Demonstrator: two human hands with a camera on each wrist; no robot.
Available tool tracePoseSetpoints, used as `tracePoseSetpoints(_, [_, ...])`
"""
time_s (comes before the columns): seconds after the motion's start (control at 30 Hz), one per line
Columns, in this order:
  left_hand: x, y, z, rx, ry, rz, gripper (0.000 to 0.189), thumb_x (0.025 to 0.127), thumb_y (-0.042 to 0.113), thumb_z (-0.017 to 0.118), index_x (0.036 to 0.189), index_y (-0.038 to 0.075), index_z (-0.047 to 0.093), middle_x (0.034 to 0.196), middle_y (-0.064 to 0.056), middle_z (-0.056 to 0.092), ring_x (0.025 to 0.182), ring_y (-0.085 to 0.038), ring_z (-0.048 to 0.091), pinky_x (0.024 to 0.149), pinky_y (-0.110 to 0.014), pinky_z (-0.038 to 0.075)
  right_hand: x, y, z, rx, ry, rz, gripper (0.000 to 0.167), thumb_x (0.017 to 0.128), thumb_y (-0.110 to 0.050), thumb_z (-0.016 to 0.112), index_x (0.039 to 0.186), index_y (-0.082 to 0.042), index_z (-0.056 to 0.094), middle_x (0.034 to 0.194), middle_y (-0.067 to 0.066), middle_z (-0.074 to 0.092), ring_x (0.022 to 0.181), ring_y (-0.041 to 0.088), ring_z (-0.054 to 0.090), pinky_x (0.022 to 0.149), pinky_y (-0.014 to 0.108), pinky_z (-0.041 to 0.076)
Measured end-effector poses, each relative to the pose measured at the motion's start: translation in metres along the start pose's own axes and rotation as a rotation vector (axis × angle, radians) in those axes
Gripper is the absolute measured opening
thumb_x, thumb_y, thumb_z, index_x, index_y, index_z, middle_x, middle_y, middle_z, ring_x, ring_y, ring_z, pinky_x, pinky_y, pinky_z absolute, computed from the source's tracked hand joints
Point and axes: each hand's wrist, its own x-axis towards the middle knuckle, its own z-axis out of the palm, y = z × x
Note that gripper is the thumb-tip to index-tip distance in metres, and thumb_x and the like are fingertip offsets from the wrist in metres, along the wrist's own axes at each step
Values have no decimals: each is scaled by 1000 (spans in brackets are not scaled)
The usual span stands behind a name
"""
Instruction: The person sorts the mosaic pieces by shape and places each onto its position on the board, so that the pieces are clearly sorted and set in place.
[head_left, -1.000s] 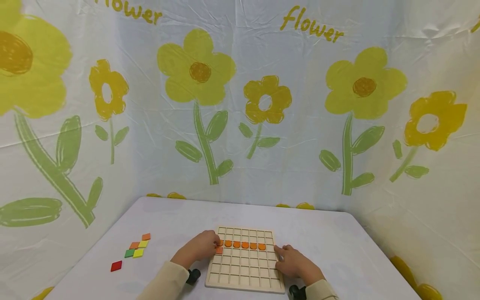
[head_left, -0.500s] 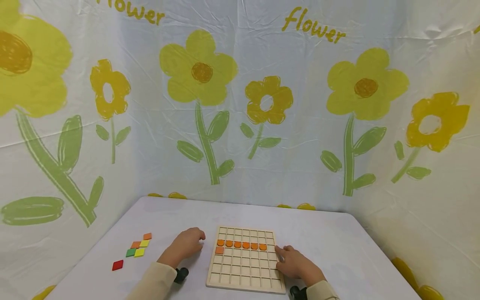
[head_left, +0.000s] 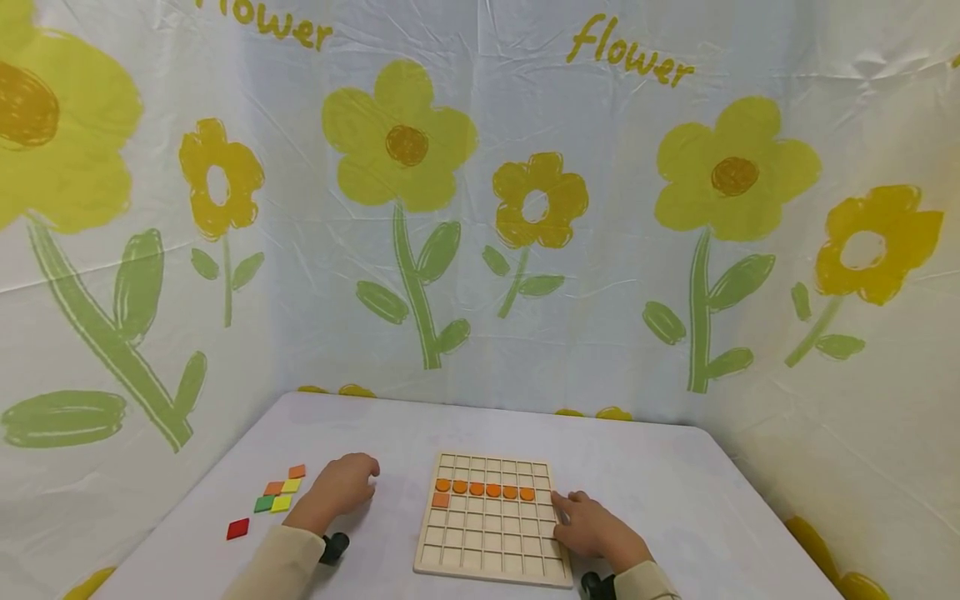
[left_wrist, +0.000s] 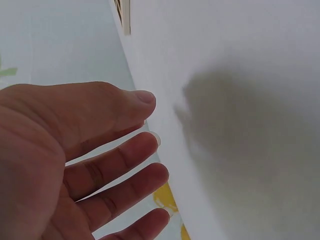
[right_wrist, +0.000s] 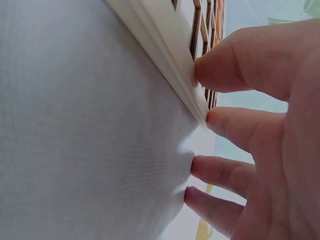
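A wooden grid board point(head_left: 493, 560) lies on the table, with a row of several round orange pieces point(head_left: 493, 491) across it. Below that row, at the left edge, sits one orange square tile point(head_left: 440, 500). My left hand point(head_left: 341, 487) hovers over the table between the board and the loose tiles; the left wrist view shows its thumb and fingers apart, holding nothing. At the board's right edge rests my right hand point(head_left: 592, 527). In the right wrist view its thumb point(right_wrist: 220, 65) touches the board's rim and the fingers reach down beside it.
Left of my left hand lie loose square tiles: orange point(head_left: 297, 472), yellow point(head_left: 281, 503) and green point(head_left: 264, 504) ones in a group, plus a red one point(head_left: 237, 528) nearer the front. A flower-printed curtain point(head_left: 480, 333) stands behind the white table point(head_left: 637, 467).
My left hand has let go at the board's left edge and moved left toward the loose tiles, uncovering the leftmost round piece and the orange tile. My right hand stays at the board's edge.
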Motion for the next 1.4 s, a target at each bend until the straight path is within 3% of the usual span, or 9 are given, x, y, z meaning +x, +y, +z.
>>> tracePoseSetpoints(0.27, [-9,-26,-10,4,20,-17,19,86,12,67,104,6,68,106,-9,67,104,-31,61,92,-54,46,-1,-1,-2,-15,2,-1,58,86,-26,58,141,-11,50,143,23,44,129,44,45,102,62,37])
tracePoseSetpoints(0.7, [-26,-66,-23,59,68,-29,22,79,10,65,100,3,69,101,-10,69,94,-32,64,77,-52,50,-1,-2,0,2,-8,6,59,86,-26,58,142,-11,49,144,23,43,130,44,44,103,61,36])
tracePoseSetpoints(1.03, [-36,-82,-32,70,31,-61,23,78,12,68,98,0,67,97,-12,68,90,-32,64,75,-54,49,1,0,1,-4,-1,7,59,86,-26,58,141,-10,50,143,23,44,130,44,44,103,62,35])
tracePoseSetpoints(1.4, [-36,-97,-28,42,4,-74,9,76,7,68,85,5,64,79,-2,60,72,-20,53,68,-48,46,3,1,1,-25,8,-24,58,86,-26,57,141,-9,50,142,23,45,130,44,44,104,61,35])
